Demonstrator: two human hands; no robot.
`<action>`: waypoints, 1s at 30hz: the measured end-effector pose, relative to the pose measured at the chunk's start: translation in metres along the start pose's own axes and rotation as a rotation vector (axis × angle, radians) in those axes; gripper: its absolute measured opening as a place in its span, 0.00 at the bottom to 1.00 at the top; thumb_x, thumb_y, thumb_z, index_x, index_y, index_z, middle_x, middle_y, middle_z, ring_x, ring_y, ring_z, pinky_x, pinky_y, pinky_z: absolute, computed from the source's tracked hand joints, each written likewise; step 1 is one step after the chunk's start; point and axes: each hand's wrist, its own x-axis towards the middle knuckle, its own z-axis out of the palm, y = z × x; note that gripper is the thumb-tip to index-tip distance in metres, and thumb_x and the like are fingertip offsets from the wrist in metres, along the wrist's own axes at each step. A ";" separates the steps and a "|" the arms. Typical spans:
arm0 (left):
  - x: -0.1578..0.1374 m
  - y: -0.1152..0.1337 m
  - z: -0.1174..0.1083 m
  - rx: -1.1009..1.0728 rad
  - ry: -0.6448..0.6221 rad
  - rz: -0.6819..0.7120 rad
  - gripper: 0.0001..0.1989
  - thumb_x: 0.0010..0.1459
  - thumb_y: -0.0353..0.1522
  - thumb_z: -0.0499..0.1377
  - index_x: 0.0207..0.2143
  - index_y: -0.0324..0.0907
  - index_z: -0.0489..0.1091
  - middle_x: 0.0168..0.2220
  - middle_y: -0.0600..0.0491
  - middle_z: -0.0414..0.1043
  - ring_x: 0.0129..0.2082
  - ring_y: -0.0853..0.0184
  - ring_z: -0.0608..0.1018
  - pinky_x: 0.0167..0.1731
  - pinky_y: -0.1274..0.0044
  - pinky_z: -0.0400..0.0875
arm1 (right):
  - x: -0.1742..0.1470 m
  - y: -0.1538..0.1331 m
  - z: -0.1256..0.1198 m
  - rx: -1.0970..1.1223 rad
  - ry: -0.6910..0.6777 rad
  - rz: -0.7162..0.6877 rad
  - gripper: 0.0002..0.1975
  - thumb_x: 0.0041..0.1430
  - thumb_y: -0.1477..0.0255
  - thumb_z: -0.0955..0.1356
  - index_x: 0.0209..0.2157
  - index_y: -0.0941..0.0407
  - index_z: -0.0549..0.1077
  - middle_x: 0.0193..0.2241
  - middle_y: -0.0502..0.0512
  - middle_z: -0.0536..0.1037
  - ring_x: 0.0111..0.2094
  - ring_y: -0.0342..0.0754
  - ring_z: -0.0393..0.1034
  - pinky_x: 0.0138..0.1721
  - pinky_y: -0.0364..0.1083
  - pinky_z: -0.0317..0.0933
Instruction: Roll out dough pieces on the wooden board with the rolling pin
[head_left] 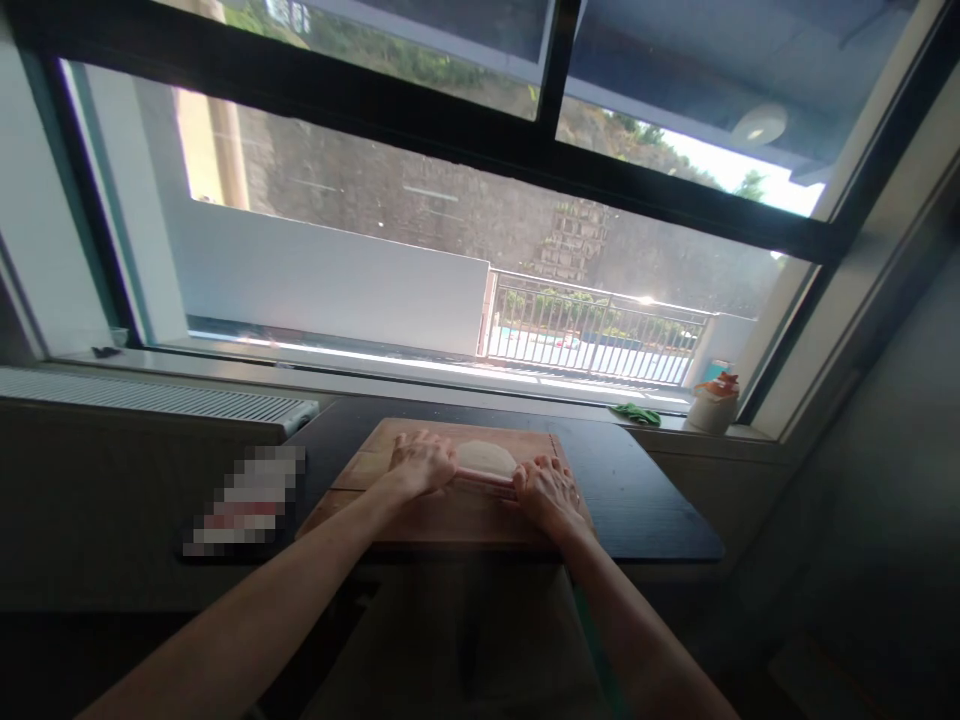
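A wooden rolling pin (486, 480) lies crosswise over a wooden board (457, 520). My left hand (424, 460) is closed around its left end, and my right hand (549, 484) grips the right end. Between the hands, a pale flat sheet of dough (486, 457) shows on the far side of the pin. Its near edge meets the pin; whether any dough lies under the pin is hidden. Both forearms reach in from the bottom of the head view.
The board rests on a dark table (645, 490) below a wide window. A blurred-out item (251, 500) lies at the table's left. On the sill are a green cloth (636, 414) and a white container (712, 408). A radiator (165, 400) stands at the left.
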 end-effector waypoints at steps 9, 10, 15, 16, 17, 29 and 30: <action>0.040 -0.004 0.007 -0.058 -0.054 -0.015 0.21 0.59 0.41 0.44 0.39 0.44 0.73 0.46 0.45 0.74 0.49 0.53 0.70 0.47 0.57 0.61 | 0.040 0.004 0.001 0.019 -0.075 0.048 0.20 0.64 0.64 0.54 0.39 0.54 0.74 0.43 0.59 0.72 0.47 0.53 0.62 0.47 0.51 0.54; 0.034 -0.003 0.005 -0.055 -0.044 0.002 0.20 0.59 0.41 0.44 0.39 0.44 0.73 0.46 0.45 0.74 0.48 0.54 0.71 0.47 0.59 0.61 | 0.034 0.003 0.000 0.014 -0.061 0.035 0.20 0.64 0.64 0.54 0.39 0.54 0.74 0.42 0.59 0.72 0.47 0.53 0.62 0.48 0.51 0.53; -0.012 -0.006 0.003 -0.051 0.112 0.114 0.18 0.59 0.39 0.45 0.36 0.44 0.73 0.45 0.47 0.74 0.48 0.59 0.70 0.51 0.65 0.58 | -0.019 -0.011 -0.006 0.022 0.065 0.008 0.21 0.66 0.62 0.53 0.40 0.54 0.73 0.44 0.59 0.72 0.50 0.52 0.62 0.50 0.50 0.52; -0.020 -0.008 0.005 -0.056 0.152 0.130 0.18 0.59 0.39 0.45 0.37 0.45 0.73 0.46 0.48 0.73 0.50 0.60 0.69 0.52 0.66 0.57 | -0.031 -0.015 -0.006 0.037 0.081 -0.003 0.22 0.66 0.62 0.52 0.42 0.54 0.72 0.45 0.58 0.71 0.51 0.52 0.61 0.51 0.49 0.52; -0.026 -0.010 0.008 -0.058 0.182 0.145 0.18 0.60 0.39 0.45 0.38 0.45 0.73 0.48 0.49 0.73 0.52 0.60 0.68 0.54 0.66 0.55 | -0.041 -0.017 -0.005 0.047 0.105 -0.014 0.21 0.66 0.61 0.52 0.44 0.54 0.71 0.47 0.58 0.71 0.54 0.53 0.58 0.53 0.50 0.51; 0.037 -0.006 0.007 -0.084 -0.058 0.015 0.17 0.57 0.40 0.48 0.38 0.44 0.73 0.46 0.46 0.74 0.48 0.55 0.72 0.47 0.63 0.63 | -0.002 -0.006 -0.010 -0.002 0.025 -0.035 0.26 0.66 0.58 0.51 0.36 0.55 0.74 0.40 0.61 0.74 0.48 0.54 0.63 0.48 0.50 0.54; 0.046 -0.006 0.010 -0.091 -0.061 0.006 0.18 0.57 0.40 0.48 0.39 0.43 0.73 0.46 0.45 0.74 0.48 0.54 0.72 0.47 0.62 0.63 | 0.003 -0.005 -0.009 -0.008 -0.002 -0.016 0.27 0.66 0.59 0.50 0.36 0.55 0.74 0.39 0.61 0.74 0.46 0.54 0.64 0.46 0.50 0.56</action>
